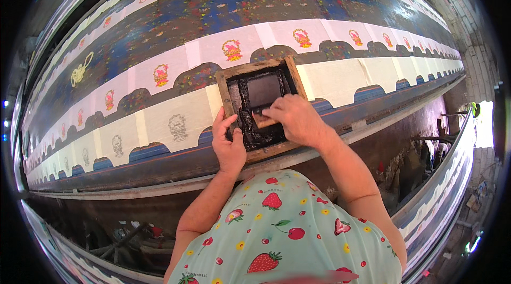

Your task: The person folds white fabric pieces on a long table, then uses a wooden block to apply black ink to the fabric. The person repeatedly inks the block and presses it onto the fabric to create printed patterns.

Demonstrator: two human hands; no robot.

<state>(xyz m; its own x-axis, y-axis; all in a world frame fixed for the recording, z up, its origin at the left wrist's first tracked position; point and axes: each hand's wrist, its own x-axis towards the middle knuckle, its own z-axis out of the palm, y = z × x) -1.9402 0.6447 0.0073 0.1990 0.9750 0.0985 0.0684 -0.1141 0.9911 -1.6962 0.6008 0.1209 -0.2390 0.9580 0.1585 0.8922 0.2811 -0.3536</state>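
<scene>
A wooden screen printing frame (266,151) lies on the pale yellow fabric strip nearest me, its inside edges coated with black ink around a dark mesh window (263,91). My left hand (229,143) grips the frame's left rail, thumb toward the inside. Inside the frame, my right hand (295,119) pinches a small wooden squeegee (262,119) standing on the inked mesh below the window. Part of the squeegee is hidden under my fingers. Left of the frame, the strip carries several dark outline prints (178,127); to its right the fabric (340,83) is unprinted.
Beyond, a pink-white fabric strip (205,52) bears several red and yellow prints (231,50). A paint-speckled long table (175,18) holds these strips, with a tangle of pale cord (82,69) at left. The table's near rail (133,193) runs just before me. Another table (442,177) stands behind right.
</scene>
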